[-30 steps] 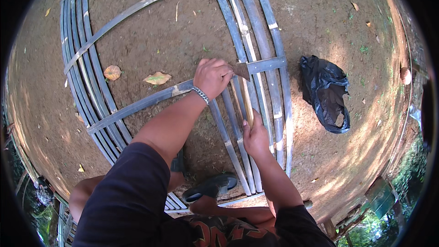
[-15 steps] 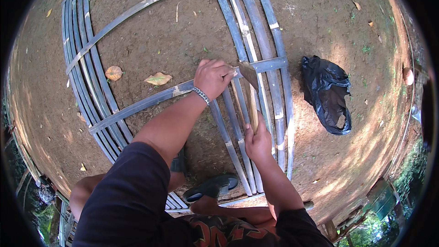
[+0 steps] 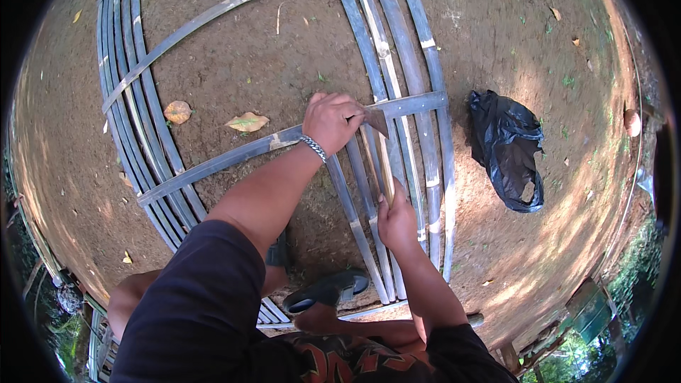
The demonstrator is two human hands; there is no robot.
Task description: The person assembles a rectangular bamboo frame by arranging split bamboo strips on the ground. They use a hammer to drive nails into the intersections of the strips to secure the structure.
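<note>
My right hand [image 3: 397, 223] is closed around the wooden handle of a hatchet-like tool [image 3: 386, 170]. Its flat, dark metal head rests at or just above a bamboo crosspiece [image 3: 411, 104], close to my left fingertips. With thumb and fingers pinched together, my left hand [image 3: 330, 120] sits over that same crosspiece; whatever is between the fingertips is too small to make out. Below the crosspiece run several long bamboo slats [image 3: 355, 213], part of a slatted frame lying on the soil.
A crumpled black plastic bag [image 3: 505, 145] lies right of the frame. More slats [image 3: 128, 92] form its left side, joined by an upper crosspiece [image 3: 220, 8]. Dry leaves [image 3: 247, 122] lie between. My foot in a dark sandal [image 3: 326, 291] is near the lower edge.
The tool's head has come down and slightly left toward my left fingertips, its handle dropping with my right hand. My left hand keeps its pinch in nearly the same place.
</note>
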